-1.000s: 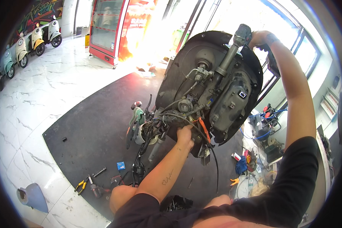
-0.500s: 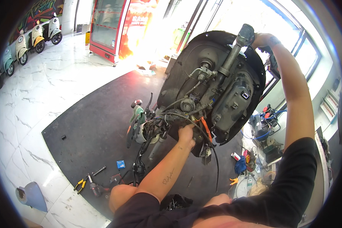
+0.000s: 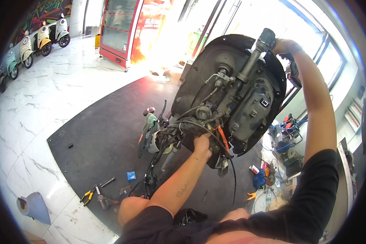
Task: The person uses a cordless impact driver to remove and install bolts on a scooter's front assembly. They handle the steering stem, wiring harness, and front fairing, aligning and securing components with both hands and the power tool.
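A stripped scooter body section [image 3: 199, 77], dark and dusty, stands tilted in front of me, its cables and connectors exposed. My left hand [image 3: 202, 145] is closed on the lower part of its frame, between black cables and an orange one [image 3: 223, 138]. At the upper right, my right hand [image 3: 284, 46] grips around the end of the thick metal tube [image 3: 252, 61]; its fingers are partly hidden behind that tube. Below the right wrist is a black block with a red edge [image 3: 293, 75], partly covered by the panel. A handlebar assembly [image 3: 151, 134] hangs by cables at the left.
On the dark mat [image 3: 97, 126] lie yellow-handled pliers [image 3: 86, 197], a grey-red power tool [image 3: 103, 201] and a small blue box [image 3: 131, 175]. An air compressor [image 3: 281, 136] with blue hose and tangled tools stand right. A red-framed glass cabinet [image 3: 120, 34] and parked scooters [image 3: 42, 40] are farther back.
The whole view has shifted slightly, so everything appears a little further right. Both hands keep the same hold on the scooter section.
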Demonstrator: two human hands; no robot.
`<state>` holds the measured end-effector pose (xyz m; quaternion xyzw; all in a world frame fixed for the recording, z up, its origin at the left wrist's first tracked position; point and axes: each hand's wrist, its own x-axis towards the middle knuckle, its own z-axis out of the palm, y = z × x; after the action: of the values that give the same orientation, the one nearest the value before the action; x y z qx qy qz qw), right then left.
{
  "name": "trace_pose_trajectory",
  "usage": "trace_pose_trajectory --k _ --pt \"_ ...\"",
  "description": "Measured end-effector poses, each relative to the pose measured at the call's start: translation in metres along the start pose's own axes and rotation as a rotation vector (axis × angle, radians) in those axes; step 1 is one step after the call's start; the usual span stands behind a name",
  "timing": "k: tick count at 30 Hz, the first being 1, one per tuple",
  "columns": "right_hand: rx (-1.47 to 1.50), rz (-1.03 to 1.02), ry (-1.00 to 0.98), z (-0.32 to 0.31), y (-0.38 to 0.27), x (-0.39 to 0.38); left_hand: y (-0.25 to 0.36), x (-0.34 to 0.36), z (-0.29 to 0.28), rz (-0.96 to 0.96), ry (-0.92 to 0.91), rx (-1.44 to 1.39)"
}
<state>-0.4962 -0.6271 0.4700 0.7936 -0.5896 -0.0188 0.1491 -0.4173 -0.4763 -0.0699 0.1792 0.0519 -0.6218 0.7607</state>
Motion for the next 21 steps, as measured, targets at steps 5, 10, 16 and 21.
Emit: trace_pose_trajectory --k 5,10,16,21 --pt "-0.060 0.020 -0.024 -0.005 -0.007 -0.004 0.001 -0.001 0.000 0.031 -0.039 0.031" --pt "-0.090 0.009 -0.015 -0.005 -0.008 -0.004 0.001 -0.006 0.002 0.049 -0.002 0.046" --pt "-0.050 0.004 -0.018 -0.002 0.002 0.006 0.001 -0.010 0.007 0.051 0.019 0.035" --pt "-0.025 -0.010 -0.026 0.000 0.016 0.017 0.001 -0.013 0.009 0.101 0.014 0.016"
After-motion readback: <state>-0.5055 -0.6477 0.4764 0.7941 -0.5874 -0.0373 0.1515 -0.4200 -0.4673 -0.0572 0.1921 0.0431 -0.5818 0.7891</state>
